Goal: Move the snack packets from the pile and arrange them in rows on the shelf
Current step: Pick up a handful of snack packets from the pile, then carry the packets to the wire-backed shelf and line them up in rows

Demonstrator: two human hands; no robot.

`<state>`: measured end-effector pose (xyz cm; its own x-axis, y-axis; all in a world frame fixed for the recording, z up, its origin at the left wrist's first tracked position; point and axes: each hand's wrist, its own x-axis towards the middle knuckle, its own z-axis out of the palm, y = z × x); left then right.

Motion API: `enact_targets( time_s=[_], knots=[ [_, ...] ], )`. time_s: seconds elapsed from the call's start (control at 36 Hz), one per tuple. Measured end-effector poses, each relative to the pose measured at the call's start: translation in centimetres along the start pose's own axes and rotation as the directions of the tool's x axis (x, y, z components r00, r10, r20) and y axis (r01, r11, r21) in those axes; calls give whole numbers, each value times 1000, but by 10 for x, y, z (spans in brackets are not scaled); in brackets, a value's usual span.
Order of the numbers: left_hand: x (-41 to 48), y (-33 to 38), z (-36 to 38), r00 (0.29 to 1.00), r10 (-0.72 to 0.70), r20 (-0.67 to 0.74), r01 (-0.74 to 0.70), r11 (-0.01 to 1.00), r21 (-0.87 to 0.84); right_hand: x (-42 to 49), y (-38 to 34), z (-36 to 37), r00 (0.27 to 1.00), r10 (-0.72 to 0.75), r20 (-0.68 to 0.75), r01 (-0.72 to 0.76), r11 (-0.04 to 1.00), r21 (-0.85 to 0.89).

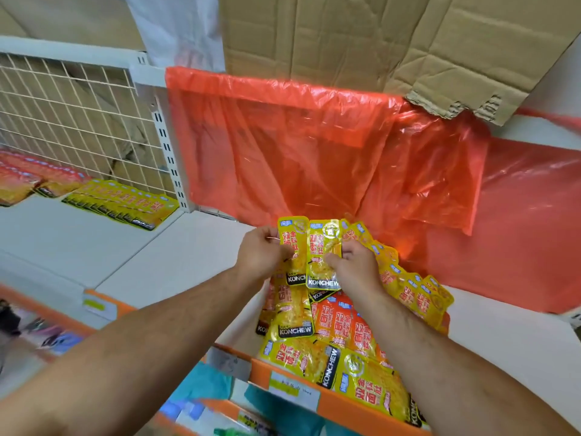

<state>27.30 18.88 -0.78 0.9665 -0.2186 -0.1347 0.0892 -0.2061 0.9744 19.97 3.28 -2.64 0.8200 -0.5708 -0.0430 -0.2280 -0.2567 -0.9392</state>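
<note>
A pile of yellow and orange snack packets (327,338) lies on the white shelf (176,262) near its orange front edge. My left hand (261,256) grips a yellow packet (294,237) held upright above the pile. My right hand (355,269) pinches a second yellow packet (323,256) beside it, overlapping the first. A fan of yellow packets (412,294) trails to the right behind my right wrist. A finished row of yellow packets (125,199) lies flat at the shelf's back left, with orange packets (34,174) further left.
A red plastic bag (314,143) hangs against the shelf back behind the pile. Torn cardboard (377,42) leans above it. A white wire grid (72,114) and slotted upright (166,143) stand at left. Price labels (292,391) sit on the orange shelf edge (345,407).
</note>
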Motion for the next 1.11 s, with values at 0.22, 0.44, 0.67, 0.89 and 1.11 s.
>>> enact_targets(
  time_s=[0.22, 0.44, 0.67, 0.89, 1.11],
  knots=[
    [-13, -13, -64, 990, -117, -74, 102, 978, -180, -14, -27, 59, 979, -44, 197, 45, 999, -2],
    [-19, -32, -146, 975, -170, -144, 137, 967, -215, -28, -50, 137, 957, -53, 287, 68, 997, -41],
    [-23, -64, -251, 945, -175, -275, 108, 964, -241, -64, -86, 225, 936, -29, 351, 35, 999, -13],
    [-18, -80, -363, 947, -160, -280, 79, 957, -279, -100, -120, 326, 932, -32, 360, 31, 999, 9],
    [-13, -98, -466, 925, -196, -325, 87, 943, -322, -125, -155, 418, 914, -68, 400, 67, 998, 15]
  ],
)
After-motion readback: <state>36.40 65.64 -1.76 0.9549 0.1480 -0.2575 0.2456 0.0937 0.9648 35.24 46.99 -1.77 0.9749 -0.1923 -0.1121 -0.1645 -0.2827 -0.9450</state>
